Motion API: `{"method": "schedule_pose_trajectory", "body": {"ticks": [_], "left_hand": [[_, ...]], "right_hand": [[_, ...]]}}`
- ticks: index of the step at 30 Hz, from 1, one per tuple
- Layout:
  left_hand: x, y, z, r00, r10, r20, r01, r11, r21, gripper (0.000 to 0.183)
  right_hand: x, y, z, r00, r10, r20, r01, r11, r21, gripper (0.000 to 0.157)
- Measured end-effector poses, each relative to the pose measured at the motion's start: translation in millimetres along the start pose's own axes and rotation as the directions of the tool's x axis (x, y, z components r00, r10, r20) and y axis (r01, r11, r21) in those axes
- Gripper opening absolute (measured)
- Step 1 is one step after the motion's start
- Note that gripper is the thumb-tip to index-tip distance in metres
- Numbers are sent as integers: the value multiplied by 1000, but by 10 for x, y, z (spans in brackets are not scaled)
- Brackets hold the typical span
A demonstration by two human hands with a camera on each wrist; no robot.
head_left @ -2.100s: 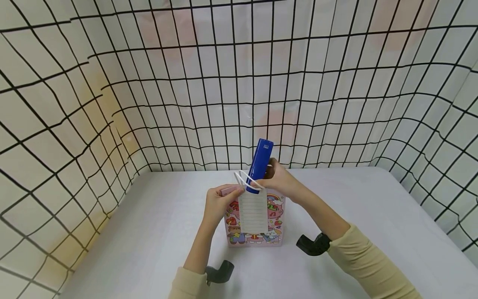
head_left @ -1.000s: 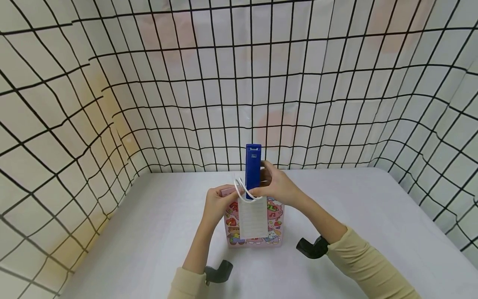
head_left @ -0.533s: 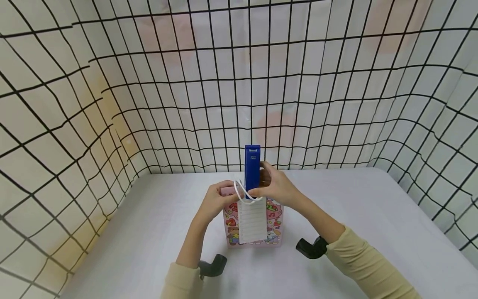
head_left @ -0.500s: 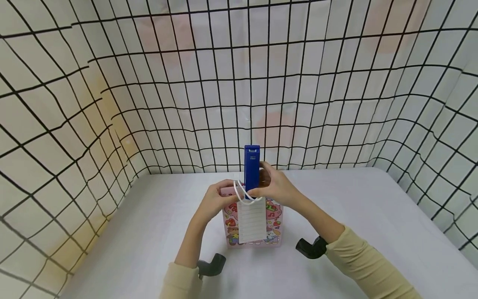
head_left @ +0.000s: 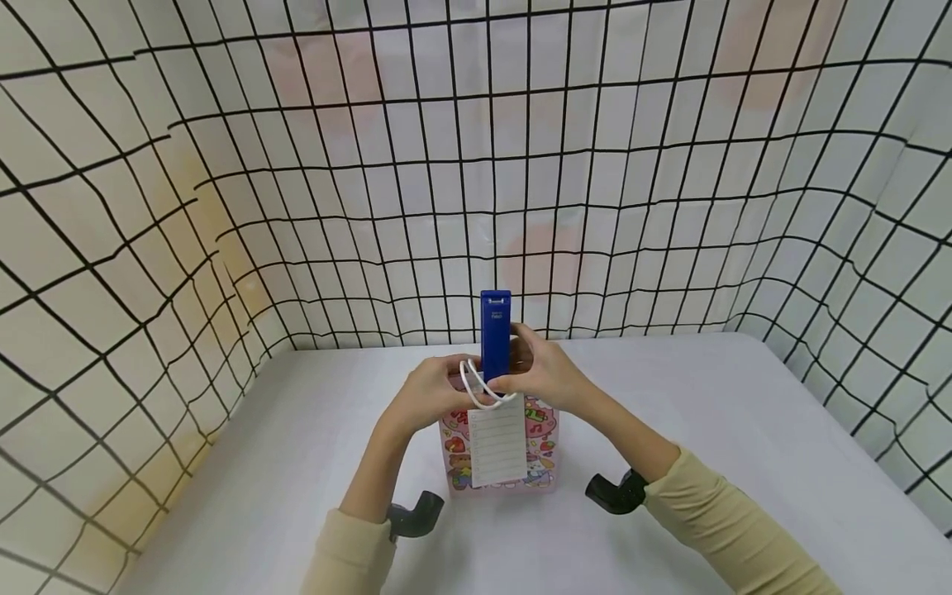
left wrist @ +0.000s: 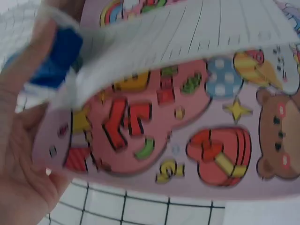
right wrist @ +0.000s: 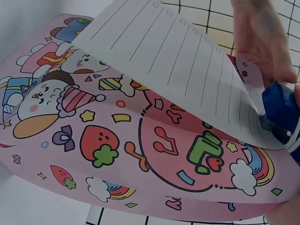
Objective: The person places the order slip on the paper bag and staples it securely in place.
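A pink cartoon-print paper gift bag [head_left: 541, 438] stands on the table with a white lined sheet [head_left: 497, 446] against its front. My right hand [head_left: 546, 376] grips a blue stapler [head_left: 495, 335], held upright with its lower end at the bag's top edge, over the top of the sheet. At the upper left of the bag, my left hand [head_left: 427, 397] pinches the rim, its thumb in front beside the stapler. A white cord handle [head_left: 476, 388] loops over the sheet's top. In the right wrist view the stapler's nose [right wrist: 281, 105] overlaps the sheet's end [right wrist: 187, 70].
A white table [head_left: 297, 463] spreads around the bag. Behind and at both sides rise white walls with a black grid [head_left: 476, 165]. Each wrist carries a black camera mount, the left one [head_left: 416, 516] and the right one [head_left: 617, 494] near the table.
The stapler has turned from leaning right to upright and come down slightly. My left hand has shifted its hold on the rim, thumb closer to the stapler. The sheet hangs a little lower.
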State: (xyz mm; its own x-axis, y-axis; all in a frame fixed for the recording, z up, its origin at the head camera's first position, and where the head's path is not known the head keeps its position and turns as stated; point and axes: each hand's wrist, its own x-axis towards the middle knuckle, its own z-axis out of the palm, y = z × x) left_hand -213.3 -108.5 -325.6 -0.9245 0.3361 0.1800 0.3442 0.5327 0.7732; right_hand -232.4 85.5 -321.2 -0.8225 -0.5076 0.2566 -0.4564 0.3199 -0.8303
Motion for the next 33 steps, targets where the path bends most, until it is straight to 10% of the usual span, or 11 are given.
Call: {"method": "schedule_pose_trajectory", "body": {"ticks": [13,25,33], "left_hand": [[-1,-14,55,999,-4,-34,5,999,36,51],[-1,109,85,981,184,-59,-154,928,339,52],[-44,46,153,959,259,-115,-207,917,341,54]], "right_hand": [[-38,-33,-2,997,12,71,-15,999,52,83],[-108,-176,-26,996,-1,85,28,948,-317,79],[-157,-238,147,998,37,-41,-49,940,-337,74]]}}
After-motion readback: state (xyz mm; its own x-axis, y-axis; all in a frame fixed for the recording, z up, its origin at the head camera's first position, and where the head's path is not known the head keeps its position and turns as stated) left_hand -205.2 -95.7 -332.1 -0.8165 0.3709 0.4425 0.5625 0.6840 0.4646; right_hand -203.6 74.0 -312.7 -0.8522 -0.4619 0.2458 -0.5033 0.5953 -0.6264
